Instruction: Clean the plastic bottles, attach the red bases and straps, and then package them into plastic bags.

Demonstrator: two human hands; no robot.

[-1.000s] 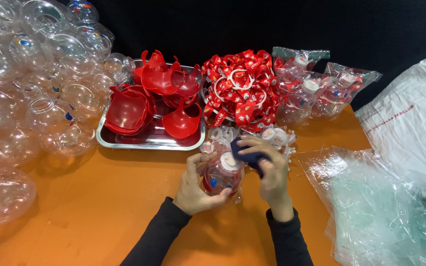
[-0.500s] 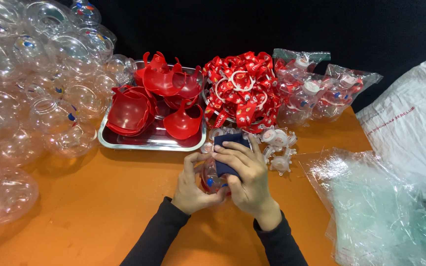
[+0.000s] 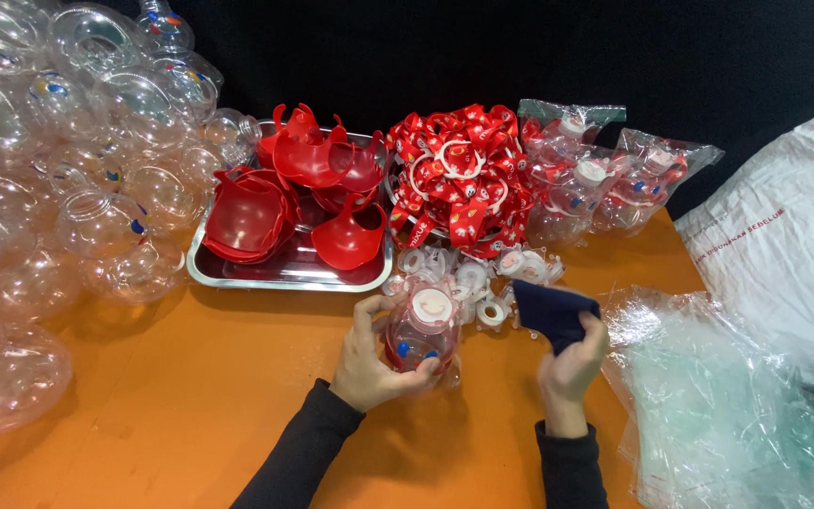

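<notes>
My left hand (image 3: 369,363) grips a small clear plastic bottle (image 3: 421,332) with a white cap and a red band, held just above the orange table (image 3: 171,405). My right hand (image 3: 569,369) holds a dark blue cloth (image 3: 551,310) a little to the right of the bottle, not touching it. Just behind the bottle lie several loose white caps and rings (image 3: 478,283).
A steel tray (image 3: 237,275) of red plastic parts sits behind my hands. A heap of clear plastic globes (image 3: 68,188) fills the left. Red printed straps (image 3: 459,179) and bagged bottles (image 3: 605,179) lie at the back; clear bags (image 3: 718,396) and a white sack (image 3: 784,245) at right.
My right hand, which pressed the blue cloth over the bottle, has pulled away to the right with the cloth. The bottle's white cap now shows; my left hand still holds it.
</notes>
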